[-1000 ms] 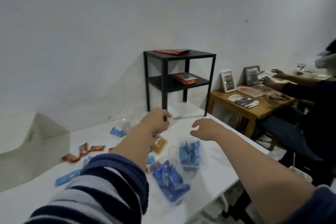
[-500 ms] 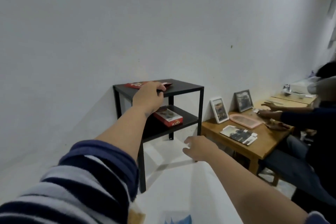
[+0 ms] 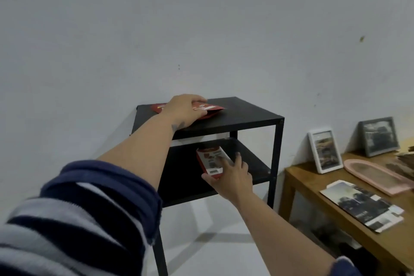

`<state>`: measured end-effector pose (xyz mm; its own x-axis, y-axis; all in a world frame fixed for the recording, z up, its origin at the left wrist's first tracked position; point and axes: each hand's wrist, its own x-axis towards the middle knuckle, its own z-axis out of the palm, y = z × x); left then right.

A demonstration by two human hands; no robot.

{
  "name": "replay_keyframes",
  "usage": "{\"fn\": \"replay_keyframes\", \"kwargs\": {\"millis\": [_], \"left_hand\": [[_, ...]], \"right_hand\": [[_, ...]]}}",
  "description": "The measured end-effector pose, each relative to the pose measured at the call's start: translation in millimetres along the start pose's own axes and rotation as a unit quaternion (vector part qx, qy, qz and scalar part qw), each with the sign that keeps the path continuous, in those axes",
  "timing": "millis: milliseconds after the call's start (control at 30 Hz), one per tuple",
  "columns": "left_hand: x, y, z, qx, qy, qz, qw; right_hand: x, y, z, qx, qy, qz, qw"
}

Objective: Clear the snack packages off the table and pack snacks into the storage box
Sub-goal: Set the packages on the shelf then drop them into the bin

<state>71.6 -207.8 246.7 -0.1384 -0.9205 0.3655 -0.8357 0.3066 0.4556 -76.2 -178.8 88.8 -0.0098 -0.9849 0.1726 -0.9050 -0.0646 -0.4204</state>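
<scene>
A flat red snack pouch [image 3: 212, 110] lies on the top of the black metal shelf [image 3: 246, 116]. My left hand [image 3: 186, 110] rests on the pouch with its fingers curled over it. A red snack box [image 3: 210, 161] with a white barcode label is on the shelf's lower level, tilted up at its near end. My right hand [image 3: 230, 175] grips the near end of that box, thumb underneath and fingers along its right side. The white table, the loose snacks and the storage box are out of view.
The black shelf stands against the white wall on a white surface [image 3: 212, 251]. To the right is a wooden side table [image 3: 313, 199] with two picture frames [image 3: 324, 150], a pink tray [image 3: 376, 177] and a printed booklet [image 3: 363, 208].
The view has risen and moved closer to the shelf. My left hand has settled on the red pouch, and my right hand has reached in and taken hold of the red box.
</scene>
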Motion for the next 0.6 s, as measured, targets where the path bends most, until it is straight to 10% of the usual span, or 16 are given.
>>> {"fn": "replay_keyframes", "kwargs": {"millis": [600], "left_hand": [[-107.5, 31.2, -5.2, 0.392, 0.043, 0.152, 0.906]], "right_hand": [[-69.7, 12.3, -28.5, 0.019, 0.042, -0.006, 0.999]]}}
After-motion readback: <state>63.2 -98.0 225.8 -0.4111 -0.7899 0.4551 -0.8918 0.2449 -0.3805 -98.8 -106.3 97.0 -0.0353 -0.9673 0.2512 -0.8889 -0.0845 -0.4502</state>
